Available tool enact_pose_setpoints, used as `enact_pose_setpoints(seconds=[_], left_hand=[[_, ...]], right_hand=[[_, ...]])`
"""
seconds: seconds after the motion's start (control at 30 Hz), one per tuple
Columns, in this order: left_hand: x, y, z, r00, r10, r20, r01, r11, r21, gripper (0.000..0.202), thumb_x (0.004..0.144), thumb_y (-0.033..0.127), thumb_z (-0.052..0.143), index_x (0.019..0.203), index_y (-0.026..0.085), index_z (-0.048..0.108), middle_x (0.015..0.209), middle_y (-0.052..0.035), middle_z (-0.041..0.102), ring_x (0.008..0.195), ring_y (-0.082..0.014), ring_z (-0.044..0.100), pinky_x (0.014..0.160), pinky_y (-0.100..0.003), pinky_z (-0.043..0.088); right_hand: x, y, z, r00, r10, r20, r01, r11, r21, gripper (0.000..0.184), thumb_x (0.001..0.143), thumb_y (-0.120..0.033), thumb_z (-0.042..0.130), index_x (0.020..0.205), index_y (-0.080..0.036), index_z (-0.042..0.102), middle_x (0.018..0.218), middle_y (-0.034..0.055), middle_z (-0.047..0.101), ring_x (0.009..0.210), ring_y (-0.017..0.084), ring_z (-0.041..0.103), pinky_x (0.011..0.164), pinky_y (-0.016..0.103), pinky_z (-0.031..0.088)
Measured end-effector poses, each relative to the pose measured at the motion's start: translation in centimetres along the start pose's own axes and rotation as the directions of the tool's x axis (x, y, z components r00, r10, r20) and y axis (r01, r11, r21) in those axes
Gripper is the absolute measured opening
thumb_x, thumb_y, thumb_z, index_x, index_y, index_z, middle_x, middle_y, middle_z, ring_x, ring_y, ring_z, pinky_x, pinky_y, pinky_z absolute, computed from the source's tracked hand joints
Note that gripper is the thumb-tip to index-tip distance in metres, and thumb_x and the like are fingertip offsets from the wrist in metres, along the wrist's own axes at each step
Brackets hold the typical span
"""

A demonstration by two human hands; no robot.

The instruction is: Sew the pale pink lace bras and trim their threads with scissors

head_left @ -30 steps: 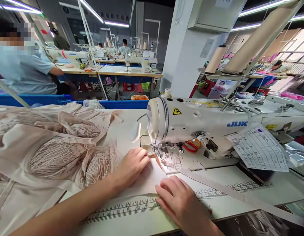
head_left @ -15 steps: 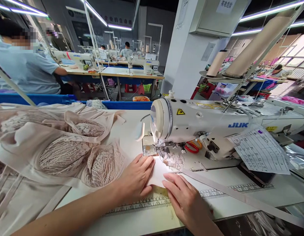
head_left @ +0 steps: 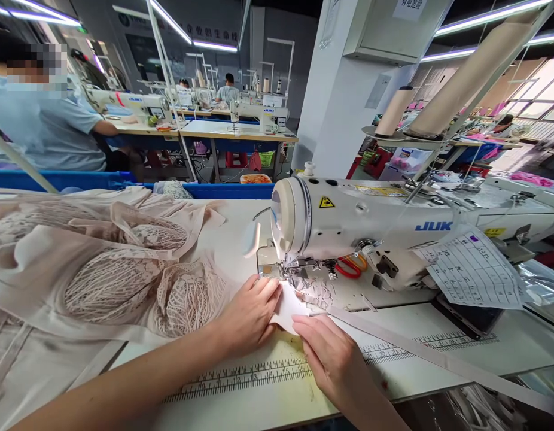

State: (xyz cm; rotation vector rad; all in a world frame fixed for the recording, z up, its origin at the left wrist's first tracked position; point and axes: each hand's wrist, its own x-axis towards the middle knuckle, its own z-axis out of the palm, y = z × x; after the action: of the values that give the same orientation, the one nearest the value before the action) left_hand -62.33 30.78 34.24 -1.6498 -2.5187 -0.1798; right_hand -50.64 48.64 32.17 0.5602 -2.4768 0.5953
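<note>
Below, unclenched left hand (head_left: 249, 312) presses and right hand (head_left: 334, 352) pinches fabric (head_left: 289, 310); a tray (head_left: 255, 182) holds orange pieces (head_left: 255, 178).

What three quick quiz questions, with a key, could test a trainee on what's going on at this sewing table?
1. Multiple choice: which of the person's two grips on the pale fabric is nearer the rounded end of the sewing machine? A) the left, B) the right.
2. True or false: beige lace pieces lie to the left of the sewing machine.
3. Fill in: the warning sticker on the machine is black and ____.

Key: 1. A, the left grip. 2. True. 3. Yellow.
</note>
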Motion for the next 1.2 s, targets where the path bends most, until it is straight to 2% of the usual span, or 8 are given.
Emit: enact_pose_setpoints(seconds=[0.27,0.7,0.87,1.0,1.1,1.2], left_hand=[[0.8,0.3,0.0,1.0,0.008,0.01,-0.008,0.999,0.031,0.029,0.09,0.034,0.051,0.097,0.009,0.065,0.102,-0.015,0.056,0.09,-0.0282,0.048,0.081,-0.043,0.045],[0.6,0.0,0.8,0.999,-0.01,-0.042,0.01,1.0,-0.005,0.021,0.086,0.025,0.052,0.095,0.011,0.064,0.107,-0.0141,0.057,0.094,-0.0278,0.048,0.084,-0.043,0.045],[1.0,-0.2,1.1,0.999,-0.034,-0.038,0.034,0.999,0.008,0.023,0.085,0.025,0.052,0.098,0.009,0.064,0.111,-0.0157,0.057,0.097,-0.029,0.049,0.085,-0.044,0.045],[1.5,-1.0,1.4,0.997,-0.045,-0.055,0.047,0.999,0.025,0.027,0.085,0.025,0.052,0.103,0.009,0.064,0.11,-0.0156,0.058,0.097,-0.0289,0.051,0.086,-0.043,0.046],[1.7,-1.6,1.2,0.996,-0.041,-0.076,0.046,0.997,0.057,0.032,0.083,0.023,0.054,0.108,0.006,0.064,0.109,-0.0162,0.06,0.098,-0.029,0.052,0.089,-0.044,0.046],[1.4,-0.9,0.4,0.991,-0.036,-0.127,0.049,0.994,0.1,0.025,0.082,0.02,0.055,0.101,0.006,0.065,0.107,-0.0171,0.062,0.099,-0.0304,0.054,0.091,-0.047,0.046]], right_hand=[[-0.3,0.6,-0.5,1.0,-0.025,-0.002,0.025,0.999,-0.043,0.037,0.09,0.004,0.039,0.115,-0.016,0.056,0.107,0.0093,0.067,0.09,0.02,0.062,0.078,0.033,0.056],[0.3,-0.2,-0.3,1.0,0.007,-0.025,-0.008,0.999,-0.047,0.032,0.092,0.001,0.039,0.111,-0.014,0.059,0.099,0.0085,0.066,0.084,0.02,0.06,0.073,0.033,0.056],[0.8,0.1,0.0,1.0,0.011,-0.02,-0.012,0.998,-0.06,0.033,0.091,0.002,0.038,0.109,-0.014,0.061,0.098,0.008,0.066,0.087,0.02,0.059,0.077,0.034,0.054],[1.3,0.3,0.4,1.0,0.021,-0.02,-0.022,0.998,-0.059,0.03,0.092,0.001,0.038,0.103,-0.015,0.062,0.097,0.0073,0.066,0.083,0.021,0.057,0.071,0.034,0.051],[1.8,0.2,0.7,0.999,0.047,-0.007,-0.047,0.996,-0.081,0.027,0.094,-0.002,0.039,0.092,-0.015,0.062,0.088,0.0064,0.064,0.076,0.02,0.055,0.065,0.032,0.048],[2.0,0.1,1.0,0.999,0.054,-0.004,-0.054,0.995,-0.083,0.027,0.094,-0.002,0.039,0.09,-0.015,0.062,0.085,0.0066,0.062,0.075,0.02,0.054,0.065,0.032,0.046]])
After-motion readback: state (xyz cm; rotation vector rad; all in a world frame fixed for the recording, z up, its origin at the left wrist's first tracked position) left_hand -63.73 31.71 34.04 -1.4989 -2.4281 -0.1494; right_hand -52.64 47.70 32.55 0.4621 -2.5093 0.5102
